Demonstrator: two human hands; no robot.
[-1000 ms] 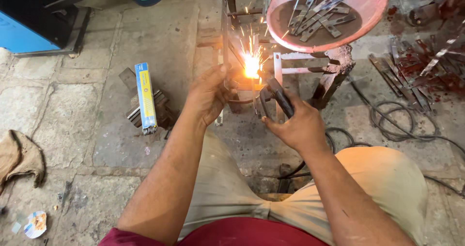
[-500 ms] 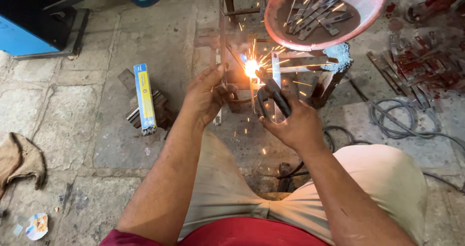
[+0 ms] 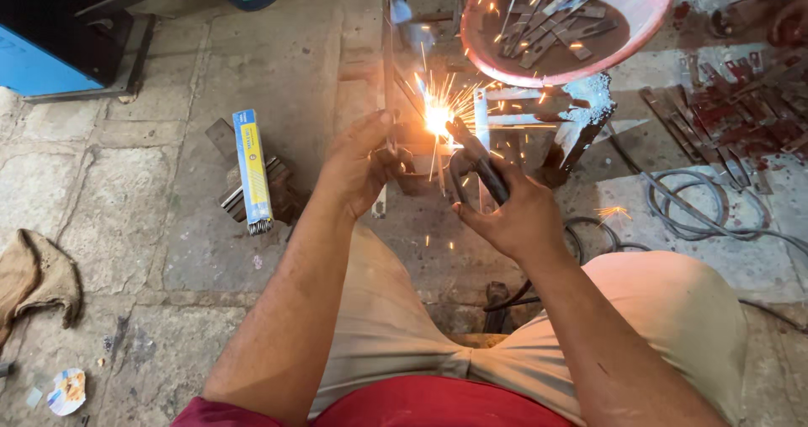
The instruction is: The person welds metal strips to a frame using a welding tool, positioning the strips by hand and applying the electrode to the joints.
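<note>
The right hand (image 3: 513,217) is clamped on a dark electrode holder (image 3: 478,162), its tip at a bright arc (image 3: 438,120) throwing sparks, so a weld seems under way rather than finished. The left hand (image 3: 358,166) grips an upright metal bar (image 3: 389,82) just left of the arc. Beyond, a pink bowl (image 3: 648,23) holds cut metal strips (image 3: 551,23); more pieces (image 3: 715,116) lie far right, probably unwelded.

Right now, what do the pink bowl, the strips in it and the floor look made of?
Round pink bowl: probably plastic, smooth and glossy, dirty brown inside. Flat grey strips in it: metal, likely steel, dull with bright glinting edges. Grey slab floor: stone or concrete, rough, matte, with visible joints between the slabs.
</note>
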